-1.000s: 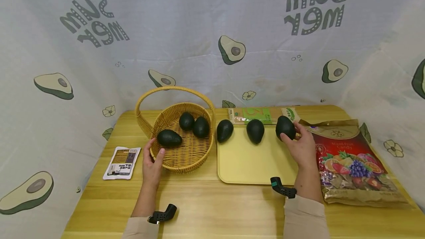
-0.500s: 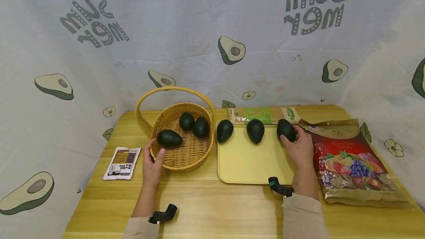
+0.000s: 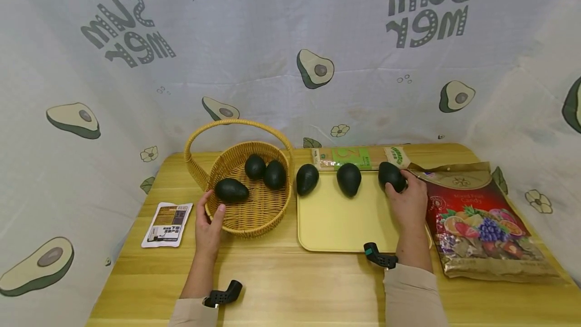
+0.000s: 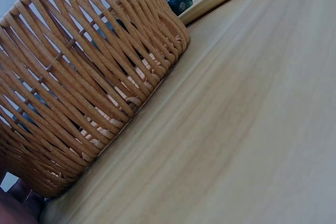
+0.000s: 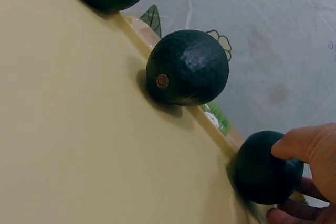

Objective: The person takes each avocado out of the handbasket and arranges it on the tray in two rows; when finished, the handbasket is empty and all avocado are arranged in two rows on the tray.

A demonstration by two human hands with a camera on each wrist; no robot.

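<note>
The person is clothed in plain beige long sleeves, the left sleeve (image 3: 194,313) and the right sleeve (image 3: 413,294). A black, stubby-ended camera is worn at each wrist: the left camera (image 3: 222,295) is dotted with small holes, the right camera (image 3: 383,259) is marked by a teal patch (image 3: 368,252). Both the left hand (image 3: 209,230) and right hand (image 3: 408,203) are bare.

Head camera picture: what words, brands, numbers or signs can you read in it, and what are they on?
"sum mer", printed twice, mirrored: the backdrop cloth.
"Mixed Fruit Candy", slightly blurred: the red and gold bag; its smaller print is unreadable.
White pouch: printed characters, too small to read surely.
Long green-labelled packet: lettering too small and blurred to read.
</note>
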